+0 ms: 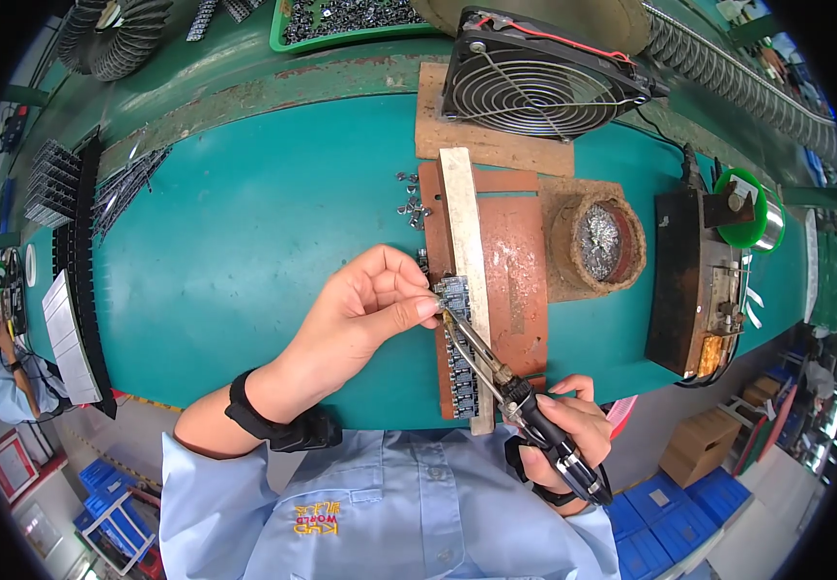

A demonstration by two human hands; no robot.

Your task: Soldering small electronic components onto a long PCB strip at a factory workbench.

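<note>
My left hand (365, 304) pinches something small between thumb and forefinger at the upper part of a row of small circuit boards (463, 377). Fingertips hide most of the piece; it looks like a small metal component. The boards lie along a pale bar (461, 208) on a reddish-brown fixture (515, 251). Gripped in my right hand (578, 430) is a soldering iron (537, 411) with a thin metal feed tube beside its barrel. Its tip reaches the boards right beside my left fingertips. Several loose small metal components (414, 206) lie just left of the fixture's upper end.
A black fan (539, 87) stands behind the fixture. To the right are a round pot (636, 242) of silvery scraps, a dark metal box (675, 280) and a green spool (742, 227). A green parts tray (279, 34) sits at the back; black racks (80, 261) stand left.
</note>
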